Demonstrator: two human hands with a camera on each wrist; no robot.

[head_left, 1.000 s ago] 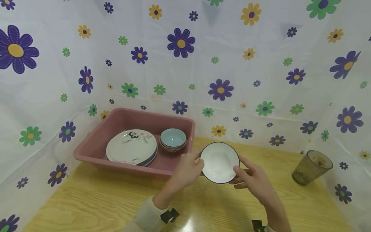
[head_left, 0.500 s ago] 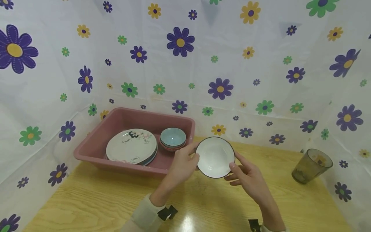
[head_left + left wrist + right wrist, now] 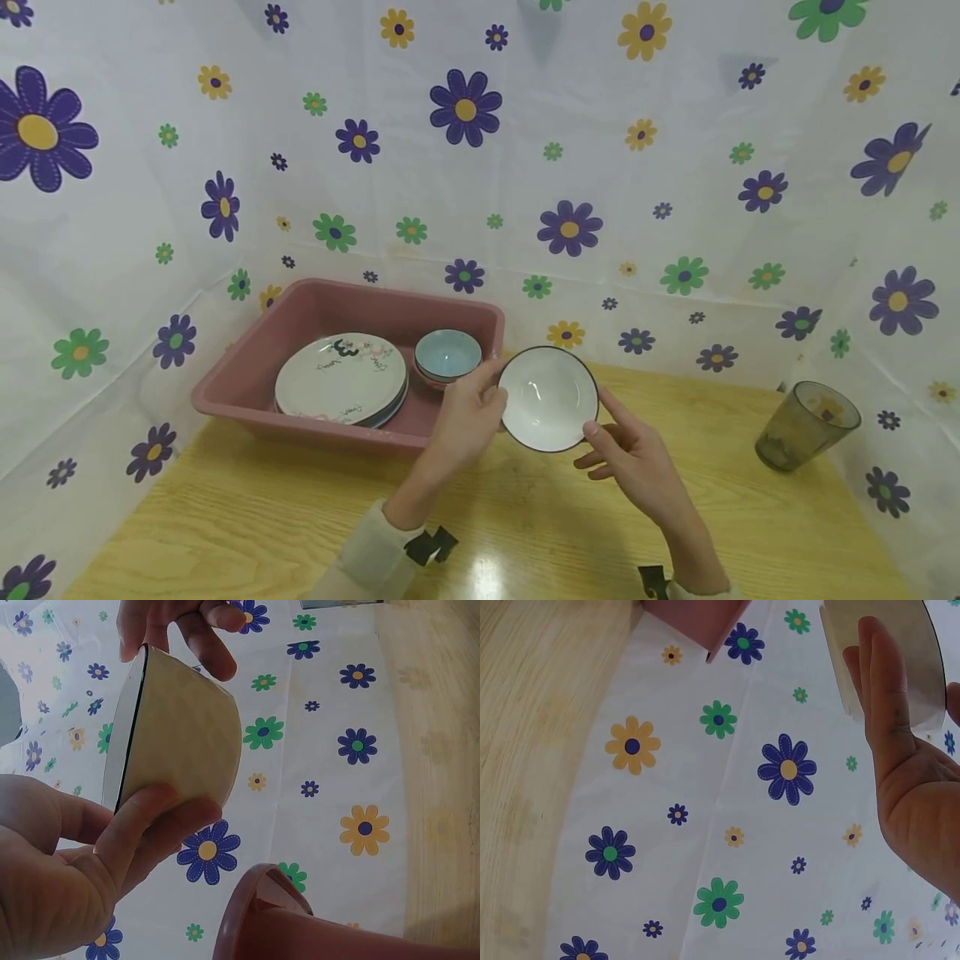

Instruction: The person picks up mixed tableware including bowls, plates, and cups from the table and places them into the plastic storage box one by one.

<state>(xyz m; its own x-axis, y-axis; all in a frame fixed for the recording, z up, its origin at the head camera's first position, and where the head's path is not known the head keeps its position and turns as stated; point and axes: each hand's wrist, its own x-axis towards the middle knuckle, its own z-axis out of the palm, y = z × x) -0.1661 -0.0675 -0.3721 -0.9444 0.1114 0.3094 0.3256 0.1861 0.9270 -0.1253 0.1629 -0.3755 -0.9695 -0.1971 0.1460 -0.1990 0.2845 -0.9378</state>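
A white bowl (image 3: pixel 550 400) with a dark rim is held above the table, its inside tilted toward the head camera. My left hand (image 3: pixel 467 417) grips its left side, thumb at the rim and fingers behind, as the left wrist view shows on the bowl's pale outside (image 3: pixel 184 735). On the opposite side my right hand (image 3: pixel 637 462) holds it, thumb on the rim near the lower right. In the right wrist view the fingers (image 3: pixel 889 682) of that hand lie along the outer wall.
Left of the hands stands a pink basin (image 3: pixel 247 417) with a stack of plates (image 3: pixel 341 379) and stacked bowls (image 3: pixel 447 356), the top one light blue. A tinted glass (image 3: pixel 806 427) stands at the right on the wooden table (image 3: pixel 262 517). Flower-patterned sheeting (image 3: pixel 420 183) surrounds the table.
Both hands have carried the white bowl a little to the left and up in the head view, toward the basin. The hold on it looks the same.
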